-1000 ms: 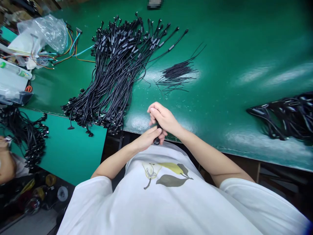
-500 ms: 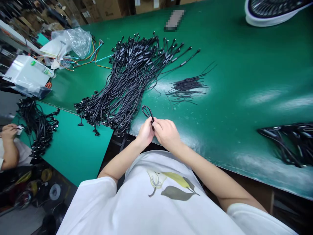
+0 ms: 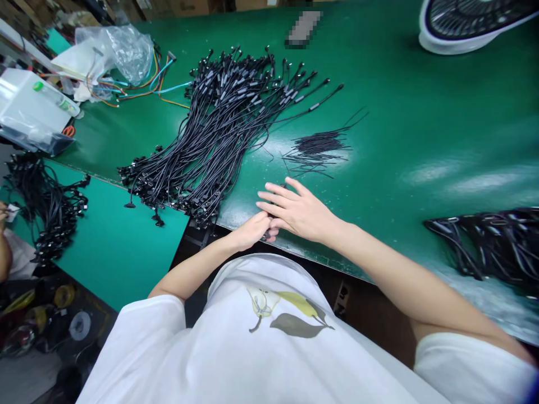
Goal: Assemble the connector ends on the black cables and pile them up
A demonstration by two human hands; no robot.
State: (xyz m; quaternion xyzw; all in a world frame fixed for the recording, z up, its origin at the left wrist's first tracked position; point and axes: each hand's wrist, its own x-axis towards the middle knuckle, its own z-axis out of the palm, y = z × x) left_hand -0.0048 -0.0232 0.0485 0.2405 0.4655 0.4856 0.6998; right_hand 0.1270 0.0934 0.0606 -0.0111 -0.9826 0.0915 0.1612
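My left hand [image 3: 254, 230] is closed at the front edge of the green table, wrapped round a folded black cable [image 3: 266, 237]. Only small dark bits of that cable show, since my right hand covers most of it. Fingers stretched and apart, my right hand [image 3: 304, 214] lies over the left fingertips, palm down. Just beyond my hands is a bunch of thin black ties [image 3: 318, 145]. To the left of these spreads a big pile of black cables [image 3: 223, 129] with small connectors at both ends and grey sleeves near the far end.
Bundled black cables [image 3: 488, 241] lie at the right. A white fan [image 3: 458, 39] stands at the far right. Plastic bags [image 3: 126, 53], coloured wires and a white box [image 3: 31, 104] occupy the left. More cables [image 3: 46, 207] lie on a lower green table, beside another person's arm.
My right hand has opened from its pinch, spreading its fingers over my left hand. The cable loop that stuck up between my hands is now mostly hidden. The view has shifted slightly.
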